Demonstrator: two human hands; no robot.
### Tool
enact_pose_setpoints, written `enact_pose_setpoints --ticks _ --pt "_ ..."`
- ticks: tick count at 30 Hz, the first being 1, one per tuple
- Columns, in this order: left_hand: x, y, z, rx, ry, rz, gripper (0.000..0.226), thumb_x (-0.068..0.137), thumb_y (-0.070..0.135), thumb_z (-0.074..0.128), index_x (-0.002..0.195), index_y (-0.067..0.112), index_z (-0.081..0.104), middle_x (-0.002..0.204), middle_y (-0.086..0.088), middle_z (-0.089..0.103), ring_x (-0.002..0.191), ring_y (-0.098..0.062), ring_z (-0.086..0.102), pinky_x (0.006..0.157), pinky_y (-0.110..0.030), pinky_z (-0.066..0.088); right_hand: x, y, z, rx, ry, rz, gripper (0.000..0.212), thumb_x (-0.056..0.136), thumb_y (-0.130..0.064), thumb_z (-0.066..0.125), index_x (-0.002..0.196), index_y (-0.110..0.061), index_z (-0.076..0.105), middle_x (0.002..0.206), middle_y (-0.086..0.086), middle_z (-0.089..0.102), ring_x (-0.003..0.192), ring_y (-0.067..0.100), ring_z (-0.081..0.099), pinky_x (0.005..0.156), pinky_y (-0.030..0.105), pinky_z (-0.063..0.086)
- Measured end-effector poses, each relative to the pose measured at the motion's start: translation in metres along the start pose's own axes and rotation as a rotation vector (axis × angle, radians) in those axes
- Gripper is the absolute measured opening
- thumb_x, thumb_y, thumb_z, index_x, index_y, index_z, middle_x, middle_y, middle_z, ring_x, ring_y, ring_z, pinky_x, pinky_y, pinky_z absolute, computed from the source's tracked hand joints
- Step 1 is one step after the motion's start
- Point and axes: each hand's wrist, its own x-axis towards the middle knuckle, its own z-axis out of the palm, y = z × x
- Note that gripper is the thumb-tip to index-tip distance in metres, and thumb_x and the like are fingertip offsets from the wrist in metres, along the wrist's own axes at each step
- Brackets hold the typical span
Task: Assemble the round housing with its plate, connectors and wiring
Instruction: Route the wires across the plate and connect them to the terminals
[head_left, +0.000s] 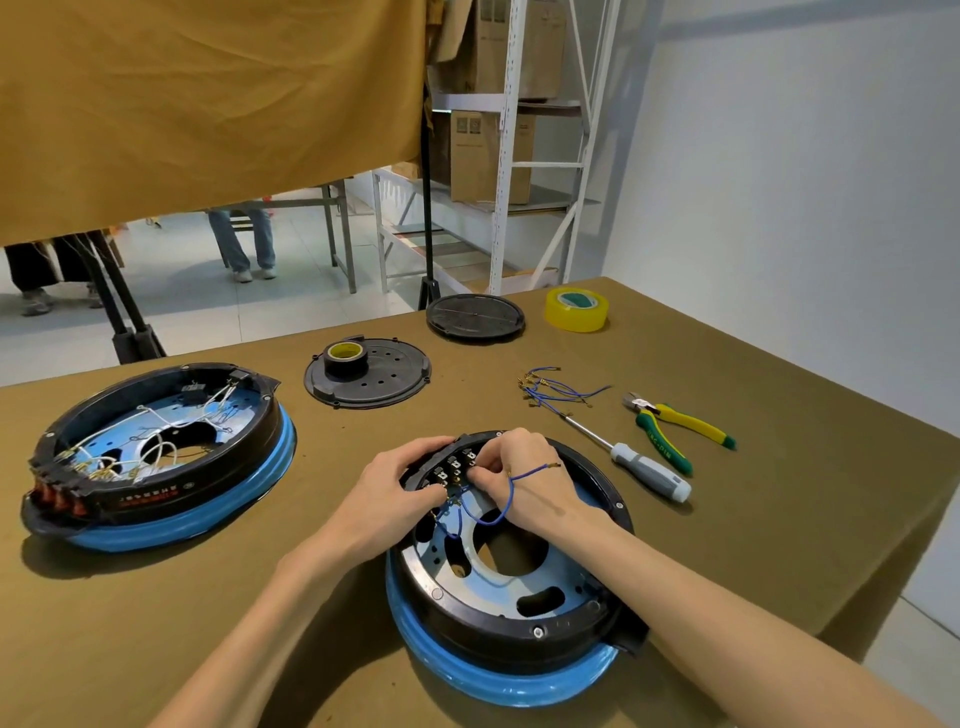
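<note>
Blue wire (511, 486) pinched by right hand (524, 475), left hand (402, 480) gripping housing (519, 670) rim – connectors (457, 465) between.

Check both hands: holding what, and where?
Right hand pinches a blue wire near its end at the connector block. Left hand grips the round housing at its rim beside that block.

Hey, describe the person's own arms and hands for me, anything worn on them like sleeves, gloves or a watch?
Both forearms are bare as far as the frame shows: no sleeves in view. The left hand and right hand wear no gloves, and no watch, bracelet or ring is visible on either wrist or on the fingers.
</note>
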Motion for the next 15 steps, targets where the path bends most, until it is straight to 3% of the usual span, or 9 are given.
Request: enact_pose_setpoints --ticks 5,10,13,15 --pt "0.002 -0.002 0.002 0.012 0.012 0.005 0.055 0.086 0.019 0.068 0.132 0.047 0.058 0.118 0.023 0.068 0.102 0.003 0.068 0.080 -0.027 0.060 0.000 0.001 -0.002 0.034 -0.016 -0.015 0.014 0.091 -0.026 0.072 0.082 -0.021 0.080 0.073 -0.002 0.074 0.070 0.015 0.067 0.067 0.036 0.058" --pt "0.002 -0.003 0.002 0.026 0.021 0.001 0.054 0.092 0.016 0.068 0.135 0.047 0.056 0.122 0.023 0.065 0.103 0.007 0.065 0.080 -0.020 0.057 -0.002 0.002 -0.023 0.139 -0.158 -0.008 0.012 0.089 -0.013 0.075 0.099 -0.009 0.081 0.084 0.002 0.077 0.071 0.007 0.068 0.066 0.020 0.051" --pt "0.002 -0.002 0.001 0.023 0.013 0.002 0.054 0.093 0.015 0.067 0.130 0.051 0.054 0.118 0.022 0.065 0.095 0.006 0.068 0.070 -0.018 0.057 -0.007 0.002 -0.056 0.199 -0.296 -0.008 0.030 0.090 0.007 0.064 0.116 -0.007 0.074 0.099 0.008 0.078 0.087 0.012 0.074 0.078 0.022 0.059" --pt "0.002 -0.002 0.002 0.018 0.013 0.002 0.054 0.093 0.015 0.066 0.130 0.051 0.054 0.118 0.020 0.066 0.094 0.004 0.069 0.069 -0.018 0.058 -0.012 -0.001 -0.082 0.415 -0.302 0.064 0.037 0.095 0.017 0.047 0.114 -0.001 0.072 0.102 0.016 0.077 0.090 0.018 0.076 0.078 0.024 0.061"
